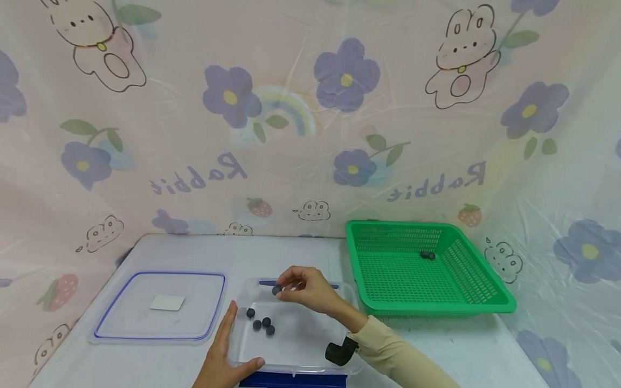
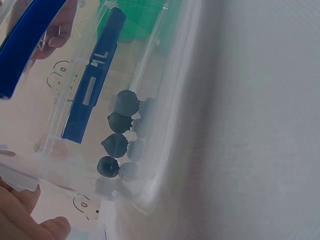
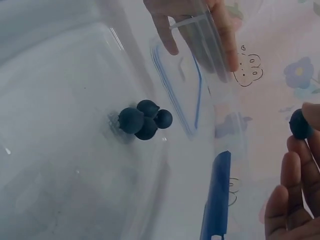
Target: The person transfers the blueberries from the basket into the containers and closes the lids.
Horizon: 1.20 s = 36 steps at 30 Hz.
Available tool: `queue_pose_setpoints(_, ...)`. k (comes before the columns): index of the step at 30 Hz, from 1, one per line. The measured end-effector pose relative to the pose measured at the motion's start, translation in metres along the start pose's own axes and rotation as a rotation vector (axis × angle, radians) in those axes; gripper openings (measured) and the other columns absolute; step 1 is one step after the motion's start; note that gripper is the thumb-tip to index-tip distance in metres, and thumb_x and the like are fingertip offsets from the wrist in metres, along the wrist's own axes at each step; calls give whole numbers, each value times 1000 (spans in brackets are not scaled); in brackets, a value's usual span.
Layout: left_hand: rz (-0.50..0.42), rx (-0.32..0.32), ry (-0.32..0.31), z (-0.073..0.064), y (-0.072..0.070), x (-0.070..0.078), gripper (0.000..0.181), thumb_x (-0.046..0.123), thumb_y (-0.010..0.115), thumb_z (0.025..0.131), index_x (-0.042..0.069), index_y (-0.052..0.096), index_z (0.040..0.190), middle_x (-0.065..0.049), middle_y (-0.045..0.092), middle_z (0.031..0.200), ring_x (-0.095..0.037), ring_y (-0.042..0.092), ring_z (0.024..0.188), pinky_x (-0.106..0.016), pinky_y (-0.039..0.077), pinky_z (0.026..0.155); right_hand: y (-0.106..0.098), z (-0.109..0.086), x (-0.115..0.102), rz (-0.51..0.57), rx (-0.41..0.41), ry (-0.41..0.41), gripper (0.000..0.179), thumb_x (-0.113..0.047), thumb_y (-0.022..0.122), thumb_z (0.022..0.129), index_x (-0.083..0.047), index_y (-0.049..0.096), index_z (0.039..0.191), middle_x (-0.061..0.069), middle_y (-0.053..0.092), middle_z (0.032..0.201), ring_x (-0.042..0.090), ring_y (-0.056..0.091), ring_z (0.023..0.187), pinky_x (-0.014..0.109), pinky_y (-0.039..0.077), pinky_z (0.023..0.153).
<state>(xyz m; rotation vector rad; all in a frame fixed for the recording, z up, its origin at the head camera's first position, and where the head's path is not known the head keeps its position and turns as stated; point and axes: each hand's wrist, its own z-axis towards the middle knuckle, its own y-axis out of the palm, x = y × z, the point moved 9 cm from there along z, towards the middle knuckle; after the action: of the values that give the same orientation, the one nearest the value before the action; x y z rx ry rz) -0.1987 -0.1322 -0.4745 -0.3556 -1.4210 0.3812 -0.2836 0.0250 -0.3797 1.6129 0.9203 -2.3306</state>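
Note:
A clear plastic box (image 1: 310,345) with blue latches stands at the front of the table. Several dark blueberries (image 1: 257,325) lie on its floor toward the left, also visible as a cluster of blueberries (image 3: 137,120) in the right wrist view. Between thumb and fingertips my right hand (image 1: 310,291) pinches one blueberry (image 1: 276,290) above the box's far edge; this blueberry (image 3: 300,124) shows at the right in the right wrist view. My left hand (image 1: 224,350) rests against the box's left side, fingers straight, with the thumb over the front left corner.
To the right stands a green perforated basket (image 1: 432,310), with a few blueberries (image 1: 428,255) near its back wall. A blue-rimmed clear lid (image 1: 157,338) lies at left, a white card (image 1: 167,303) on it. Behind the table hangs a rabbit-and-flower patterned curtain (image 1: 291,161).

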Motion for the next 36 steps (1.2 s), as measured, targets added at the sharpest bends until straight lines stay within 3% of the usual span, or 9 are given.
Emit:
queue_pose_setpoints(4, 2, -1, -7, 0, 0, -1, 113, 39, 81, 58, 22, 9, 144, 2, 8, 147, -26, 13, 130, -55, 18, 99, 8, 3, 12, -14, -46, -15, 18, -19, 71, 76, -13, 64, 91, 1, 63, 86, 16, 57, 77, 33, 48, 63)
queue_pose_setpoints(13, 5, -3, -11, 0, -1, 0, 113, 37, 82, 58, 26, 8, 143, 3, 9, 147, -24, 14, 130, -52, 19, 99, 23, 8, 28, -65, -172, 6, 18, -22, 70, 76, -18, 64, 92, -7, 63, 89, 11, 58, 76, 29, 49, 62)
queue_pose_setpoints(18, 12, 7, 10, -1, -1, 1, 112, 34, 82, 58, 25, 10, 143, 6, 10, 146, -20, 16, 129, -18, 15, 99, 33, 8, 34, -79, -258, 15, 18, -20, 70, 77, -15, 64, 93, -6, 63, 88, 10, 58, 74, 26, 49, 61)
queue_pose_setpoints(20, 12, 9, 17, -1, -1, 2, 112, 34, 82, 59, 25, 10, 143, 7, 10, 146, -19, 16, 129, -11, 13, 95, 36, 7, 39, -87, -297, 23, 18, -18, 70, 77, -14, 64, 93, -6, 63, 87, 9, 58, 73, 25, 49, 61)
queue_pose_setpoints(22, 6, 12, 26, -1, -1, 2, 112, 33, 82, 58, 25, 10, 143, 6, 10, 146, -19, 16, 128, -19, 16, 99, 41, 5, 44, -112, -337, 23, 19, -17, 70, 77, -13, 64, 94, -7, 63, 87, 7, 58, 73, 24, 48, 62)
queue_pose_setpoints(26, 10, 16, 29, -1, -2, 1, 112, 34, 82, 59, 26, 9, 143, 4, 9, 147, -23, 17, 128, -49, 22, 98, 47, 2, 52, -147, -409, 19, 20, -15, 70, 76, -11, 64, 95, -7, 62, 88, 5, 58, 74, 22, 48, 67)
queue_pose_setpoints(30, 11, 18, 32, -2, -1, 1, 112, 33, 82, 59, 26, 9, 143, 5, 10, 147, -17, 16, 129, -25, 18, 101, 48, 2, 58, -164, -438, 37, 19, -14, 71, 76, -12, 64, 94, -8, 62, 88, 5, 58, 75, 21, 47, 68)
queue_pose_setpoints(33, 5, 19, 32, -2, -1, 2, 112, 33, 82, 59, 25, 10, 143, 7, 10, 146, -9, 13, 129, -5, 11, 92, 48, 4, 64, -166, -446, 82, 19, -13, 72, 75, -12, 64, 92, -8, 62, 86, 5, 58, 75, 20, 47, 67)
queue_pose_setpoints(36, -6, 16, 22, -2, -1, 2, 111, 33, 82, 59, 24, 11, 143, 6, 10, 146, -9, 12, 129, -3, 9, 90, 49, 4, 71, -167, -461, 135, 18, -11, 72, 73, -12, 65, 90, -6, 63, 84, 7, 58, 72, 21, 47, 65)
